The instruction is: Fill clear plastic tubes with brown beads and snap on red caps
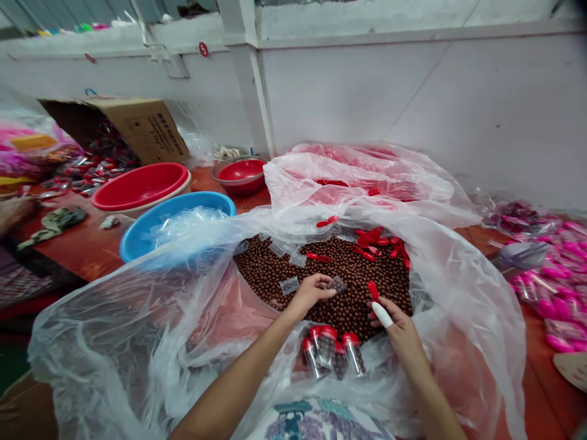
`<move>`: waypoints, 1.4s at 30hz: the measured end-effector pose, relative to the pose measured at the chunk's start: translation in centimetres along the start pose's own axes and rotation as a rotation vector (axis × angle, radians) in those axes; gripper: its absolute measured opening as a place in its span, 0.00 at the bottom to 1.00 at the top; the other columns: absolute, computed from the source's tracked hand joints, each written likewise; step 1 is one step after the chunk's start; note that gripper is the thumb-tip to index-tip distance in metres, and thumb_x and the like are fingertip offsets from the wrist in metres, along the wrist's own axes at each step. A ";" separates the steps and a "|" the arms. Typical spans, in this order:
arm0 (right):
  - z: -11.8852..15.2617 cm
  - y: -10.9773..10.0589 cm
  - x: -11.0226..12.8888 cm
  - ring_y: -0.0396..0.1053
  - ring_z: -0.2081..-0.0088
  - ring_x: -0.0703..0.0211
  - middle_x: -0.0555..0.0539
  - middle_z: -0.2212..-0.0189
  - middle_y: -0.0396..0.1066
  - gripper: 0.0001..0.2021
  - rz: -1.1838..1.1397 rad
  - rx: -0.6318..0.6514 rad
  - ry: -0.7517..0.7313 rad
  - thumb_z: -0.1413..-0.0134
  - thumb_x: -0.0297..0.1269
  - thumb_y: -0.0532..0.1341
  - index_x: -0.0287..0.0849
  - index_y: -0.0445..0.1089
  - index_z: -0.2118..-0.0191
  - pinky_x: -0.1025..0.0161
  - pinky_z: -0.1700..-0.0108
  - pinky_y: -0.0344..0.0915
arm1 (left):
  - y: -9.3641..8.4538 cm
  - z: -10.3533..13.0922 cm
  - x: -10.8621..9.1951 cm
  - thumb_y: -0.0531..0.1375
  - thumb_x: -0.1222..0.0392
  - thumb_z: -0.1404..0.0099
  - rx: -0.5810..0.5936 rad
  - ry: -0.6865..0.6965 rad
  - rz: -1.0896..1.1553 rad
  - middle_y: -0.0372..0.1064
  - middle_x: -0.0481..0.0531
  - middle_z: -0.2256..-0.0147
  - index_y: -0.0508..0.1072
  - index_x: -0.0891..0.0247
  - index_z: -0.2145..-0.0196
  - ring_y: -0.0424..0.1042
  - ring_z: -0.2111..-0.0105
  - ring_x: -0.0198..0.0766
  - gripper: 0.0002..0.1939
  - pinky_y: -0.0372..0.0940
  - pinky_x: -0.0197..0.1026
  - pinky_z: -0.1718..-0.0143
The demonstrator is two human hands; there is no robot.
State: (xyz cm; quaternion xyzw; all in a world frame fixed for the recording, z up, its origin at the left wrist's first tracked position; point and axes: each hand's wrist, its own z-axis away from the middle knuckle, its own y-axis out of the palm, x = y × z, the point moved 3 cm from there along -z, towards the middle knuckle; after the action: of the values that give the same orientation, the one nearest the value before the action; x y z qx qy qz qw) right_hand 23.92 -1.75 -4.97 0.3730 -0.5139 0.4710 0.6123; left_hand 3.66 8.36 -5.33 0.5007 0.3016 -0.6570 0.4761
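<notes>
Logged remotely by me off the head cam, L to R: 1 blue basin (129, 239) w/ clear plastic pcs (192, 223); L hand (312, 295), thumb + fingers clamped on 1 small clear pkt (339, 285) above loose brown balls (342, 260) on plastic sheeting (151, 348). Next I list several red-capped tubes (352, 352) at the balls' near edge; R hand (398, 327), 1 digit white-wrapped, fingertips pinched tog. on 1 red plastic pc (373, 290) over same; pink pkts (564, 275), far R.
</notes>
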 end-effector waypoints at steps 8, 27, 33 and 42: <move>0.5 1.4 1.2 0.71 0.63 0.52 0.46 0.59 0.72 0.21 -0.157 0.074 0.049 0.58 0.44 0.66 0.44 0.70 0.56 0.54 0.58 0.69 | 0.0 4.2 -3.1 0.68 0.63 0.53 0.211 -0.161 0.380 0.70 0.55 0.64 0.72 0.64 0.58 0.71 0.65 0.39 0.23 0.68 0.44 0.63; 0.6 5.6 8.3 0.68 0.55 0.52 0.46 0.58 0.72 0.14 0.115 0.189 -0.279 0.53 0.43 0.62 0.46 0.73 0.58 0.56 0.51 0.62 | 1.1 6.7 -2.7 0.68 0.61 0.54 0.099 0.073 0.197 0.73 0.54 0.62 0.75 0.66 0.61 0.70 0.63 0.39 0.20 0.62 0.41 0.56; 1.0 6.2 7.8 0.68 0.56 0.53 0.46 0.60 0.72 0.13 0.253 0.247 -0.417 0.49 0.39 0.61 0.50 0.73 0.57 0.56 0.53 0.62 | 1.4 6.8 -3.1 0.66 0.60 0.50 0.123 0.177 0.136 0.72 0.54 0.62 0.75 0.66 0.60 0.69 0.61 0.40 0.18 0.61 0.42 0.54; 1.4 4.3 8.1 0.65 0.57 0.57 0.47 0.60 0.66 0.17 0.283 0.152 -0.426 0.45 0.37 0.55 0.49 0.66 0.49 0.59 0.53 0.61 | 1.2 7.0 -2.6 0.68 0.58 0.53 0.071 0.026 0.314 0.73 0.53 0.64 0.74 0.65 0.59 0.70 0.68 0.36 0.21 0.65 0.41 0.61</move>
State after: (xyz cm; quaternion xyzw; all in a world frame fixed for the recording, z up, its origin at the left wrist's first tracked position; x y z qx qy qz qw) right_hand 19.66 -0.32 3.10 0.4332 -0.6412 0.5002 0.3886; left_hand 2.29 2.62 -0.57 0.5667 0.2024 -0.5782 0.5510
